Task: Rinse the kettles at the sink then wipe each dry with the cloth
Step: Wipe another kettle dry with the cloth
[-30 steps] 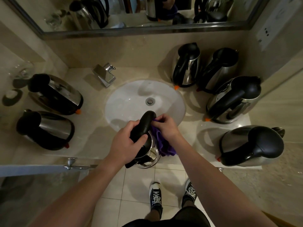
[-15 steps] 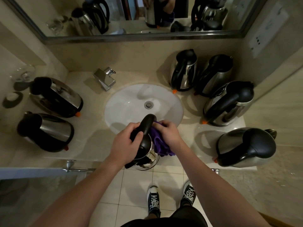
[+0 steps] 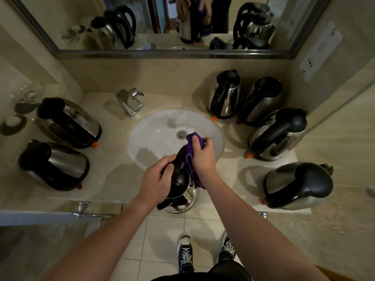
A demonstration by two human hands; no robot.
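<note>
I hold a steel kettle (image 3: 183, 196) with a black lid and handle over the front edge of the white sink (image 3: 154, 136). My left hand (image 3: 157, 180) grips its black handle. My right hand (image 3: 200, 157) grips a purple cloth (image 3: 190, 157) and presses it against the upper part of the kettle, near the handle's top. The cloth covers part of the kettle and hangs down its right side.
Two steel kettles (image 3: 69, 122) (image 3: 53, 166) stand on the counter left of the sink, several more on the right (image 3: 225, 96) (image 3: 298, 185). A chrome tap (image 3: 130, 101) sits behind the basin. A mirror (image 3: 162, 23) runs along the wall. My shoes (image 3: 184, 254) are on floor tiles.
My right hand has slid the purple cloth up along the kettle towards the top of the handle. My left hand keeps its grip on the handle.
</note>
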